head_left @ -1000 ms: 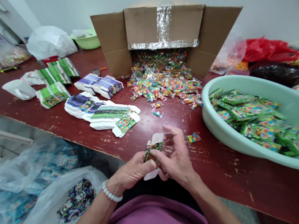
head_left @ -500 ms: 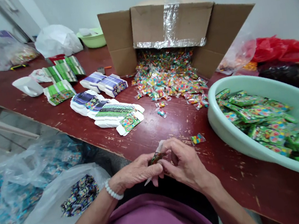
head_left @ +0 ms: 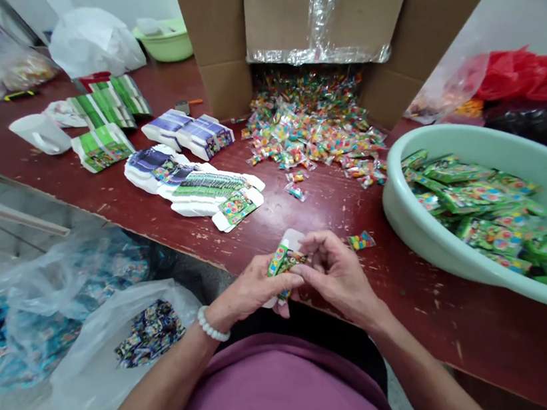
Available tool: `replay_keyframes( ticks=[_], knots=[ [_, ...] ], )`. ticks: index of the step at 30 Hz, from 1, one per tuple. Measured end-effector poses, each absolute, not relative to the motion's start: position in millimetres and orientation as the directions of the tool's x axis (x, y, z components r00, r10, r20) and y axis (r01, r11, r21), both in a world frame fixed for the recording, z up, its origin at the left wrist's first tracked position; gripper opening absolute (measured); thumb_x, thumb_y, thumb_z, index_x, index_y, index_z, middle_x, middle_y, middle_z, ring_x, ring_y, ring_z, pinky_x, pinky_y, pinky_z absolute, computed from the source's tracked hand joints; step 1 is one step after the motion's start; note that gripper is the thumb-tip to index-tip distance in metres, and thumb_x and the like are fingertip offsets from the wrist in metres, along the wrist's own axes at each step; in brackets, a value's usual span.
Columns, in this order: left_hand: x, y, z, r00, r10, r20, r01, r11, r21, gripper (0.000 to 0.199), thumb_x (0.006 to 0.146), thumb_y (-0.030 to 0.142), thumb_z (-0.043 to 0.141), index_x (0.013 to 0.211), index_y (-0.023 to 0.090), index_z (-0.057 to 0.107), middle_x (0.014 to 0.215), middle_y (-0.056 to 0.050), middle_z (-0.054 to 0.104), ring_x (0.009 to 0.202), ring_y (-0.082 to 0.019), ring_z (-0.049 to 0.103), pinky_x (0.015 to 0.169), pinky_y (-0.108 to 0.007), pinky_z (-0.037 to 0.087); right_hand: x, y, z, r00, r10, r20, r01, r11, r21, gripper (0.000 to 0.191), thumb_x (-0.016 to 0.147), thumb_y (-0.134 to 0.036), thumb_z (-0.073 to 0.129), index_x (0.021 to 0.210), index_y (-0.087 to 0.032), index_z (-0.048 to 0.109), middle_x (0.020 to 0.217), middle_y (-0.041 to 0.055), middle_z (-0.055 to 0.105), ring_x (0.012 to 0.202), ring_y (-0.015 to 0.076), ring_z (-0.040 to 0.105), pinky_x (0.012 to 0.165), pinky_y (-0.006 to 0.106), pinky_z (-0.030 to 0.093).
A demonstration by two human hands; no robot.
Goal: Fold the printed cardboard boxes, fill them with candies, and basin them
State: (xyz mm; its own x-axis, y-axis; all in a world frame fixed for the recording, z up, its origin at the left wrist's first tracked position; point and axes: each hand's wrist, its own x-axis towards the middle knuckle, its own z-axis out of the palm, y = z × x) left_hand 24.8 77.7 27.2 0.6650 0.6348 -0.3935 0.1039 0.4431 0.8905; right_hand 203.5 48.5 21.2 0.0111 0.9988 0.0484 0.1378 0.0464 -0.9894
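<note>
My left hand (head_left: 257,289), with a pale bead bracelet at the wrist, is closed around a small green candy box (head_left: 277,259). The box is tilted, and its white end flap stands up at the far end. My right hand (head_left: 337,276) is closed at the box's right side, thumb and fingers bent together. A small dark and reddish bit shows by these fingertips, too small to make out. Just right of that hand, a clear candy packet (head_left: 361,241) lies on the table. Farther off are flat printed cartons (head_left: 211,189) in an overlapping row.
A cardboard box (head_left: 329,13) spills candy packets (head_left: 309,133) onto the red table (head_left: 325,215). On the right stands a pale green basin (head_left: 463,267) with filled green boxes. Banded carton stacks (head_left: 102,147) and a white mug (head_left: 40,135) are at left. Below, a plastic bag (head_left: 89,337) holds dark packets.
The candy box has turned up in my left hand, so its green printed face and white flap now show. My right hand has stayed beside it. The view has tipped slightly downward.
</note>
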Motion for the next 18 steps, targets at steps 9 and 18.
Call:
replay_keyframes(
  ticks=[9, 18],
  knots=[
    [28, 77, 21, 0.488, 0.833, -0.261, 0.116, 0.234, 0.965, 0.032, 0.086, 0.041, 0.069, 0.106, 0.016, 0.068, 0.1, -0.007, 0.073, 0.089, -0.02, 0.068, 0.078, -0.029, 0.055, 197, 51, 11, 0.073, 0.984, -0.16, -0.014, -0.159, -0.987, 0.03, 0.085, -0.043, 0.069, 0.071, -0.018, 0.062, 0.063, -0.0015, 0.061, 0.055, 0.0127, 0.054, 0.055, 0.026, 0.043],
    [29, 65, 19, 0.239, 0.961, -0.142, 0.054, 0.133, 0.99, 0.057, 0.088, 0.031, 0.067, 0.141, 0.03, 0.044, 0.127, -0.006, 0.067, 0.103, -0.021, 0.069, 0.087, -0.032, 0.056, 181, 51, 6, 0.206, 0.974, -0.097, -0.187, -0.058, -0.981, 0.045, 0.083, -0.033, 0.072, 0.124, -0.025, 0.053, 0.084, -0.0018, 0.07, 0.074, 0.0159, 0.066, 0.067, 0.027, 0.053]
  ],
)
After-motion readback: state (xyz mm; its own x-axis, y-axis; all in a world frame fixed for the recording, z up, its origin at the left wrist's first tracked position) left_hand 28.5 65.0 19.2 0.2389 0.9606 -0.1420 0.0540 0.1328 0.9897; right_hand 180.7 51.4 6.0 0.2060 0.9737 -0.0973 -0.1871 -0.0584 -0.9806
